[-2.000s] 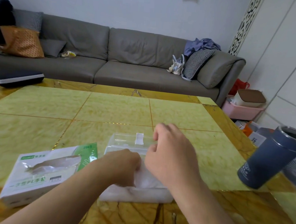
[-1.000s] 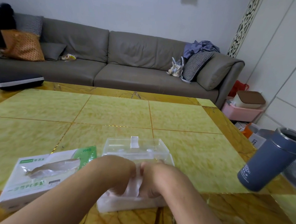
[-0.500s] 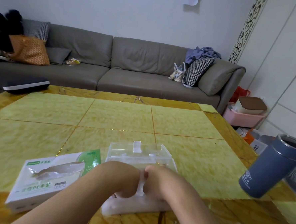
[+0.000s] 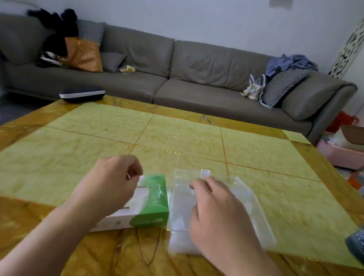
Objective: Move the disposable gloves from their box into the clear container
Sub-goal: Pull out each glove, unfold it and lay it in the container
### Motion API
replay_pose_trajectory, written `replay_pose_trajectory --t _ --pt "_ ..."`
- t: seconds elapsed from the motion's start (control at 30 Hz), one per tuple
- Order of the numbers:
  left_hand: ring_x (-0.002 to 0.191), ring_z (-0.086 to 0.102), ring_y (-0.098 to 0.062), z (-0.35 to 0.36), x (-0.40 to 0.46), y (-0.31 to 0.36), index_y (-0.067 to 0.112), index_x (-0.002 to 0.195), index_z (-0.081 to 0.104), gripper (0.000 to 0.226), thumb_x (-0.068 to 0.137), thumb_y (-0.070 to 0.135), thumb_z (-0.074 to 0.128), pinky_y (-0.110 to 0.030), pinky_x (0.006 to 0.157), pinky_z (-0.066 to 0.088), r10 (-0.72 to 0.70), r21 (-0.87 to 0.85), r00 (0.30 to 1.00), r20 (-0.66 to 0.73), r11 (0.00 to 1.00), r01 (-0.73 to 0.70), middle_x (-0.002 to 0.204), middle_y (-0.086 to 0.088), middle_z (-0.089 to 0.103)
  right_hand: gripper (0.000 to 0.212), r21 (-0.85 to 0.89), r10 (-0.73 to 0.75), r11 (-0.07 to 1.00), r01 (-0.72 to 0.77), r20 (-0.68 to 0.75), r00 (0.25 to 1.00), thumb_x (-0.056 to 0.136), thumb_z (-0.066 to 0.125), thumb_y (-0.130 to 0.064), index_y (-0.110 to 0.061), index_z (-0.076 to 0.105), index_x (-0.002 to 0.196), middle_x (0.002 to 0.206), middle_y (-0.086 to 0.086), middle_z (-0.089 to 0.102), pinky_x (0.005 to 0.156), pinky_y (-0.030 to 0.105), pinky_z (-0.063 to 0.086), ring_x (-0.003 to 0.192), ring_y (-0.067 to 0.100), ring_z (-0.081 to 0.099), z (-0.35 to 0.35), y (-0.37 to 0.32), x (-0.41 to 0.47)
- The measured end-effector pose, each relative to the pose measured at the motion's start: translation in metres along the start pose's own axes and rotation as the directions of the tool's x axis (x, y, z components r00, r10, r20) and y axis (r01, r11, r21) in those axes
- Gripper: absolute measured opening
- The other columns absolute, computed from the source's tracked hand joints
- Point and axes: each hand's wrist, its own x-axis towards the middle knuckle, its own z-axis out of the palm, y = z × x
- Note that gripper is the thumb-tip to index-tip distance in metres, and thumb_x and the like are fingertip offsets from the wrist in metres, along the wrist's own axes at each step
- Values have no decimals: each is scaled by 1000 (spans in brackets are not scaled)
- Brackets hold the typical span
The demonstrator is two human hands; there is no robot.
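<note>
Left hand (image 4: 110, 184): raised over the glove box (image 4: 149, 202), fingers curled, fingertips pinched together; whether anything sits in the pinch, cannot tell.
Right hand (image 4: 217, 212): laid palm-down on the clear container (image 4: 251, 206), fingers relaxed and spread, gripping nothing.
Gloves (image 4: 181, 214): white heap inside the clear container, partly under the right hand.
Glove box: white and green, flat on the worktop (image 4: 177, 137), just left of the container; print too blurred to read.
Writing: pale lettering on the blue cup (image 4: 362, 245) at the right edge, unreadable.
Count: two hands, one box, one container, one cup.
</note>
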Motion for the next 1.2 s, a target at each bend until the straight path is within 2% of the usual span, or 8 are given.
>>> replay_pose_trajectory --t 0.13,0.23,0.37,0.47,0.57,0.87,1.0,1.2 --pt "76 63 1 -12 1 -35 37 90 75 20 93 19 68 -14 62 46 -55 113 991 125 993 40 84 21 67 61 -107 -240 962 251 109 965 77 57 -16 -9 59 137 134 7 59 125 39 30 132 27 50 30 -36 -3" --pt "79 63 2 2 2 -41 39 104 78 23 97 23 63 -12 64 46 -56 140 979 194 990 29 92 22 67 70 -171 -280 932 319 218 935 72 66 -23 -4 59 140 136 13 62 126 40 3 135 29 54 49 -54 1" --pt "73 66 -12 22 4 -45 46 110 74 32 98 26 52 -31 66 58 -69 174 965 254 984 25 93 12 64 69 -161 -249 938 309 310 918 85 59 -16 -3 43 151 146 16 50 119 32 -24 142 31 42 51 -65 7" --pt "62 59 -20 20 6 -35 41 108 74 26 103 34 49 -28 53 44 -78 245 936 343 969 -9 83 4 60 66 -133 -256 943 306 301 919 82 58 -14 -7 49 147 142 11 53 119 30 -19 137 28 45 55 -64 5" --pt "56 48 -14 14 5 -25 46 112 72 48 94 11 45 -24 46 33 -95 360 895 435 930 -76 75 6 51 62 -92 -266 950 298 259 928 79 55 -14 -12 55 141 136 5 57 122 25 -14 131 25 50 55 -61 3" --pt "78 67 -22 17 7 -28 21 83 65 21 87 11 48 -37 67 56 -116 323 922 368 946 -10 85 1 66 61 -66 -236 963 262 272 933 80 54 -10 -12 53 142 137 5 54 128 31 9 127 26 47 52 -62 2" --pt "55 53 -14 26 10 -33 28 61 50 41 95 41 67 -29 48 40 -116 308 969 217 950 45 68 5 55 62 -92 -239 958 272 272 932 82 57 -11 -11 51 144 138 6 53 127 32 12 127 29 45 52 -63 3" --pt "55 54 -14 36 15 -26 24 69 52 46 92 61 65 -27 46 37 -102 423 986 132 906 37 67 7 56 63 -89 -244 956 278 282 928 86 59 -11 -11 45 147 139 7 49 118 31 18 127 29 40 48 -65 4"
